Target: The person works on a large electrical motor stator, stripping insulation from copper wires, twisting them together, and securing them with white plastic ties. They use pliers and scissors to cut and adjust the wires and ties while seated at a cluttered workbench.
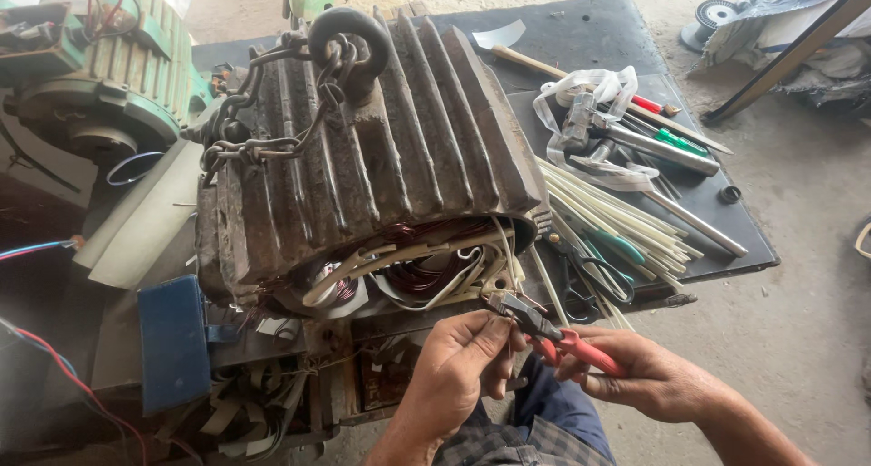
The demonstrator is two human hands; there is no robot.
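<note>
- Right hand (635,371) grips red-handled pliers (544,325), fingers wrapped round the handles; left hand (463,357) pinched at the jaws, what it holds too small to tell
- Pliers just below the motor (381,148) opening; ribbed, rusty casing; copper windings (417,271), chain (272,103) on top
- Desk (581,39): scissors (594,271), pale sleeving (617,216), hammer (635,139)

Daylit dusty concrete floor (807,275) around a dark metal worktable (581,39).
</note>
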